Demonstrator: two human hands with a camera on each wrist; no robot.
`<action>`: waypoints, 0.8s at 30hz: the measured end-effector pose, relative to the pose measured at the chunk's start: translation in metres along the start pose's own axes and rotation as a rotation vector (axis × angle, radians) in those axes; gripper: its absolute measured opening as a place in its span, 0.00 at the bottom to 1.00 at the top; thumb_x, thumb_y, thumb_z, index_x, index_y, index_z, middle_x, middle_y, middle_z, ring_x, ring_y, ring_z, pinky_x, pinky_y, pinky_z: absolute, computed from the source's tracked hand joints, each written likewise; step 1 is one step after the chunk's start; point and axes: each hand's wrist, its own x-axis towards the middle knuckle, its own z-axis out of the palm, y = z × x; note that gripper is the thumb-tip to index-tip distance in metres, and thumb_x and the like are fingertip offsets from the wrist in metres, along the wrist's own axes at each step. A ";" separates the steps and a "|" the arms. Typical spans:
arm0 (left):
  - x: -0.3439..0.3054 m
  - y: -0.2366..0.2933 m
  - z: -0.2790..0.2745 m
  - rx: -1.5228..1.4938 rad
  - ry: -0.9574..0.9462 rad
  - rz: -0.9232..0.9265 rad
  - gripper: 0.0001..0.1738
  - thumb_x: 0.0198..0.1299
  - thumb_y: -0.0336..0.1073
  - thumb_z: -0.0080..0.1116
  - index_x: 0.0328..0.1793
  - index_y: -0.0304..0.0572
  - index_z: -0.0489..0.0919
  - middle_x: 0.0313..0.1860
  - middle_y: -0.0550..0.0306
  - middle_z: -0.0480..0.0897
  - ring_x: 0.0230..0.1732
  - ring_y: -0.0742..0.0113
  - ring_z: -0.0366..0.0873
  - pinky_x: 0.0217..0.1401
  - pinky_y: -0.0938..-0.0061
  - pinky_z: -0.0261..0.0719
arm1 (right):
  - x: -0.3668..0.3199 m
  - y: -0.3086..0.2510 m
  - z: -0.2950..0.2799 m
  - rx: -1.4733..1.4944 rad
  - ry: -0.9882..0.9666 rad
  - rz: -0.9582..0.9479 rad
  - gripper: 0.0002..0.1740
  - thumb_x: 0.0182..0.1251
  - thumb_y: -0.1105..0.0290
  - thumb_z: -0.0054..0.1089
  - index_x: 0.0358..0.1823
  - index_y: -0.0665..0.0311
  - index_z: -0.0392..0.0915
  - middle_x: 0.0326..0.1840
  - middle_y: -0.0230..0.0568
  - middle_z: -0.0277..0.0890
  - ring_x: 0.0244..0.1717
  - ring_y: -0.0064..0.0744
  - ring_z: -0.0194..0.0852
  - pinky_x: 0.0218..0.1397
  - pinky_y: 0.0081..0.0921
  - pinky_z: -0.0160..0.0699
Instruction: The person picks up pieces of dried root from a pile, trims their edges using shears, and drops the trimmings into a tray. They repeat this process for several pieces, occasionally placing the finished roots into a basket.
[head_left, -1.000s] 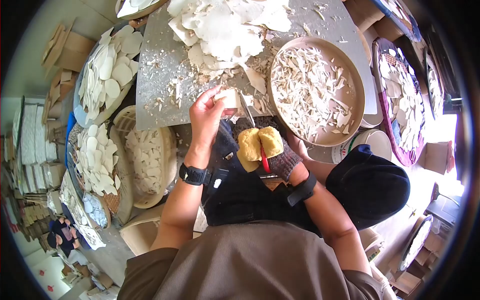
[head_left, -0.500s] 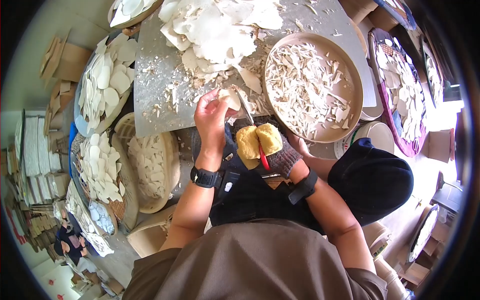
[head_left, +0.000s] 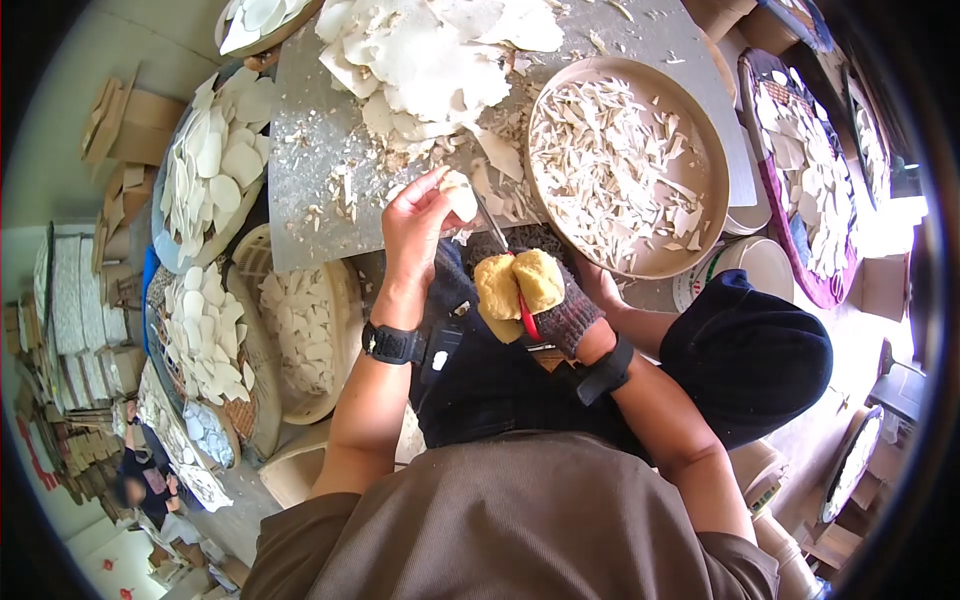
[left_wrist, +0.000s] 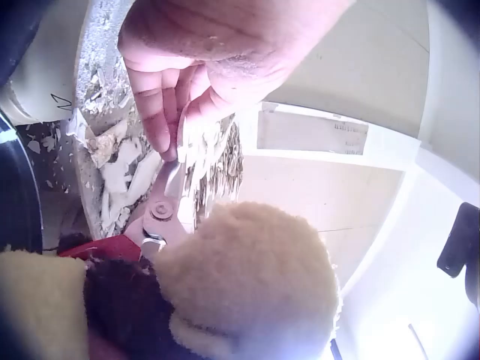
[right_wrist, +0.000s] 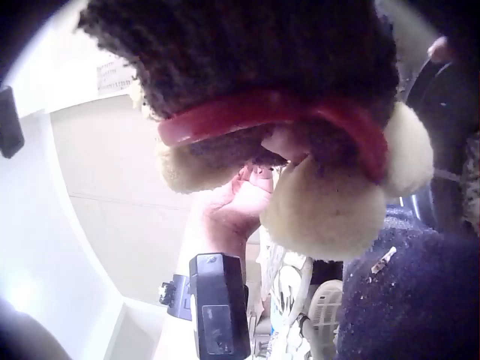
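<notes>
My bare left hand (head_left: pixel 415 228) pinches a pale, thin rounded piece (head_left: pixel 459 196) between thumb and fingers above the table's near edge. Just right of it, my gloved right hand (head_left: pixel 560 300), with yellow padding (head_left: pixel 539 281) over the fingers, grips red-handled scissors (head_left: pixel 493 228). The blades point up toward the pale piece. In the left wrist view the metal blades (left_wrist: pixel 160 206) meet the fingertips of the left hand (left_wrist: pixel 202 60), and the piece shows only edge-on. The right wrist view has the red handle (right_wrist: pixel 240 114) across the dark glove (right_wrist: pixel 255 52).
On the metal table (head_left: pixel 300 215) lie a heap of pale sheets (head_left: pixel 430 60) and scattered scraps. A round tray (head_left: pixel 715 215) of slivers stands at the right. Baskets of pale pieces, including an oval one (head_left: pixel 345 350), stand at the left, with more at the far right. Another person is at lower left.
My left hand has turned the pale piece, so its rounded face shows beside the blades. The right hand has stayed almost in place, still gripping the scissors.
</notes>
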 end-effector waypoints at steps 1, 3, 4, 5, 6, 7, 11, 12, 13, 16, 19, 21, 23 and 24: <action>-0.001 0.000 -0.001 -0.001 0.013 0.008 0.18 0.57 0.26 0.57 0.55 0.34 0.74 0.39 0.53 0.82 0.35 0.68 0.81 0.38 0.76 0.82 | -0.001 0.002 0.001 0.004 0.008 0.006 0.15 0.57 0.65 0.60 0.46 0.62 0.75 0.43 0.41 0.79 0.44 0.34 0.78 0.48 0.29 0.76; -0.003 0.002 -0.001 -0.001 0.039 0.032 0.16 0.57 0.27 0.58 0.52 0.35 0.75 0.38 0.53 0.81 0.35 0.68 0.81 0.38 0.76 0.82 | 0.001 0.003 -0.001 -0.090 -0.022 0.002 0.15 0.56 0.66 0.61 0.45 0.61 0.76 0.42 0.41 0.78 0.44 0.36 0.78 0.48 0.29 0.76; -0.002 0.003 -0.002 0.024 0.004 0.047 0.16 0.56 0.27 0.58 0.51 0.35 0.75 0.37 0.54 0.81 0.35 0.68 0.81 0.38 0.76 0.82 | 0.003 0.003 -0.001 -0.139 -0.037 -0.001 0.15 0.55 0.67 0.61 0.45 0.61 0.76 0.42 0.41 0.78 0.44 0.37 0.78 0.48 0.29 0.76; -0.004 0.004 -0.004 0.050 -0.031 0.058 0.15 0.56 0.27 0.58 0.51 0.35 0.74 0.37 0.54 0.81 0.34 0.69 0.81 0.37 0.76 0.82 | 0.003 0.003 0.001 -0.183 -0.015 -0.045 0.15 0.55 0.67 0.61 0.45 0.60 0.76 0.42 0.41 0.78 0.44 0.38 0.77 0.48 0.30 0.75; -0.004 0.005 -0.003 0.074 -0.067 0.072 0.15 0.56 0.27 0.58 0.51 0.36 0.74 0.36 0.54 0.81 0.33 0.69 0.81 0.37 0.76 0.81 | 0.005 0.004 0.003 -0.230 0.009 -0.090 0.15 0.54 0.67 0.61 0.44 0.60 0.76 0.42 0.41 0.78 0.45 0.39 0.77 0.49 0.30 0.75; -0.005 0.007 -0.003 0.092 -0.111 0.069 0.17 0.56 0.27 0.58 0.52 0.36 0.73 0.35 0.54 0.81 0.33 0.69 0.81 0.37 0.76 0.81 | 0.006 0.004 0.004 -0.277 0.032 -0.132 0.15 0.54 0.67 0.61 0.44 0.59 0.76 0.42 0.41 0.78 0.45 0.39 0.76 0.49 0.30 0.74; -0.012 0.009 0.003 0.081 -0.128 0.068 0.17 0.57 0.27 0.58 0.52 0.35 0.71 0.33 0.54 0.82 0.30 0.70 0.80 0.36 0.77 0.80 | 0.006 0.004 -0.003 -0.343 -0.072 -0.134 0.17 0.51 0.65 0.61 0.44 0.58 0.76 0.44 0.41 0.77 0.47 0.40 0.75 0.51 0.32 0.74; -0.014 0.008 0.006 0.041 -0.082 0.098 0.15 0.57 0.27 0.58 0.51 0.35 0.72 0.33 0.54 0.82 0.30 0.70 0.80 0.36 0.77 0.80 | 0.006 0.001 -0.001 -0.192 -0.073 -0.094 0.18 0.51 0.65 0.61 0.45 0.58 0.76 0.44 0.41 0.78 0.47 0.41 0.75 0.50 0.33 0.74; -0.014 0.007 0.008 0.001 -0.036 0.127 0.14 0.57 0.27 0.58 0.49 0.35 0.73 0.33 0.54 0.82 0.30 0.71 0.80 0.36 0.77 0.80 | 0.006 -0.001 0.000 -0.040 -0.067 -0.056 0.18 0.50 0.65 0.61 0.45 0.58 0.76 0.44 0.41 0.78 0.46 0.41 0.75 0.50 0.33 0.74; -0.012 0.002 0.003 -0.002 -0.006 0.067 0.10 0.57 0.27 0.58 0.45 0.36 0.75 0.33 0.53 0.82 0.29 0.69 0.81 0.35 0.78 0.81 | 0.002 -0.005 0.002 -0.033 -0.071 -0.010 0.18 0.50 0.64 0.61 0.45 0.58 0.77 0.42 0.41 0.78 0.45 0.42 0.76 0.48 0.34 0.75; -0.015 0.003 -0.007 -0.010 -0.014 0.017 0.10 0.57 0.28 0.58 0.44 0.35 0.74 0.32 0.53 0.82 0.28 0.68 0.81 0.33 0.78 0.81 | -0.003 -0.009 0.011 0.090 -0.043 0.048 0.17 0.49 0.64 0.61 0.42 0.59 0.77 0.39 0.41 0.78 0.42 0.44 0.76 0.45 0.35 0.75; -0.022 0.008 -0.024 0.004 -0.020 0.024 0.10 0.56 0.28 0.59 0.43 0.34 0.74 0.31 0.52 0.82 0.27 0.68 0.81 0.31 0.78 0.81 | -0.006 -0.006 0.016 0.090 -0.074 0.058 0.16 0.48 0.63 0.62 0.39 0.59 0.77 0.37 0.42 0.78 0.40 0.45 0.76 0.44 0.35 0.76; -0.034 0.026 -0.062 0.119 0.028 0.070 0.09 0.59 0.29 0.56 0.45 0.34 0.75 0.32 0.51 0.81 0.27 0.68 0.81 0.32 0.77 0.81 | -0.004 -0.023 0.011 0.022 -0.135 0.100 0.13 0.55 0.65 0.60 0.40 0.63 0.77 0.38 0.43 0.78 0.41 0.37 0.77 0.44 0.30 0.76; -0.039 0.040 -0.089 0.184 0.121 0.073 0.08 0.60 0.28 0.54 0.45 0.35 0.75 0.33 0.51 0.81 0.29 0.67 0.81 0.31 0.77 0.81 | -0.002 -0.032 0.008 -0.024 -0.169 0.107 0.10 0.63 0.69 0.57 0.42 0.67 0.77 0.40 0.42 0.79 0.42 0.29 0.79 0.45 0.26 0.77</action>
